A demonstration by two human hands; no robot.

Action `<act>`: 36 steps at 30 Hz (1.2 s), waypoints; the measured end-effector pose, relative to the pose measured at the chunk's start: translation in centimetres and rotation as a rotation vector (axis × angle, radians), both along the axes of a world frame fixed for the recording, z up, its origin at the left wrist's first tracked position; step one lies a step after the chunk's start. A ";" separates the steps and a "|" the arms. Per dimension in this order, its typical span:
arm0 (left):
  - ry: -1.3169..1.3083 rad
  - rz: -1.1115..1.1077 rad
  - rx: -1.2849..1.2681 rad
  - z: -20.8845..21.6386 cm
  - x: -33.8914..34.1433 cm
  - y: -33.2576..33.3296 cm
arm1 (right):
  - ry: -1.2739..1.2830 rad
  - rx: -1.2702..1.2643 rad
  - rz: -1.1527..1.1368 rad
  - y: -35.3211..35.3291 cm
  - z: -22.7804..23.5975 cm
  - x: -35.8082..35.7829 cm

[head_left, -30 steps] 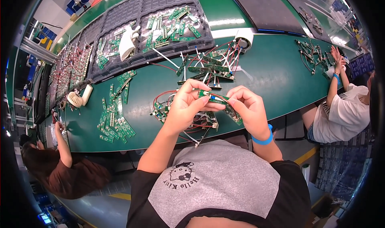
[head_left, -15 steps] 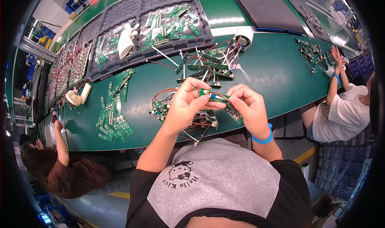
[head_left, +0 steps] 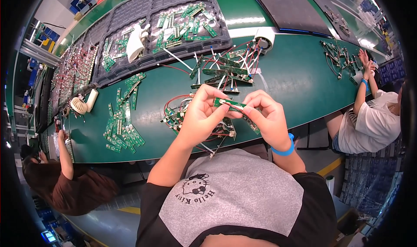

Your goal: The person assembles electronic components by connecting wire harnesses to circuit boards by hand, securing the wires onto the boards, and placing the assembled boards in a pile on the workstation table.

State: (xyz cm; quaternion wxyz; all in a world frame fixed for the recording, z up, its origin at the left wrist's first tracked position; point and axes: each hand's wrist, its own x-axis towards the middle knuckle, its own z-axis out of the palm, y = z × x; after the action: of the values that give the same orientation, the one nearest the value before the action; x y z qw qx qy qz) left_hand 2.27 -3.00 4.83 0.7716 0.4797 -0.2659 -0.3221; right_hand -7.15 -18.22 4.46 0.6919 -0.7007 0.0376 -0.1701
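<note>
Between my two hands is a narrow green circuit board with a red wire and a white connector on it. My left hand is closed on its left end, thumb near the connector. My right hand pinches the board and wire farther right, and part of a board slants down below its fingers. Under my hands lies a tangle of wired circuit boards, partly hidden by my left hand. Just beyond, several wired boards are heaped with red wires and white cables.
Loose green boards lie to the left. A black tray of boards stands at the back, with a white handheld fan on it. Another fan stands beyond the heap. Co-workers sit at left and right, with wired boards at right.
The board in my hands has turned, and the blue part seen on it earlier is hidden now. My right fingers have shifted slightly left toward my left hand.
</note>
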 end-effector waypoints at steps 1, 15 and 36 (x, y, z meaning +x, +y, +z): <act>-0.001 -0.002 -0.001 0.0 -0.1 0.0 | -0.035 -0.064 0.002 0.1 -0.1 0.0; -0.537 0.462 0.395 -1.7 2.0 5.7 | -0.098 -0.167 -0.075 -2.2 -0.6 1.3; -0.650 0.924 0.872 -4.6 3.3 17.4 | 0.227 -1.412 -0.262 -4.0 -6.1 14.2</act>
State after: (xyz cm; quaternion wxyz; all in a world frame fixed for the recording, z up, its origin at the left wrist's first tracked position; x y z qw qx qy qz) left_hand 5.60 14.44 0.21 0.4490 0.8799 -0.0990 0.1203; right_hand 7.07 -22.21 -1.65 0.0402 -0.9832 0.0741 -0.1617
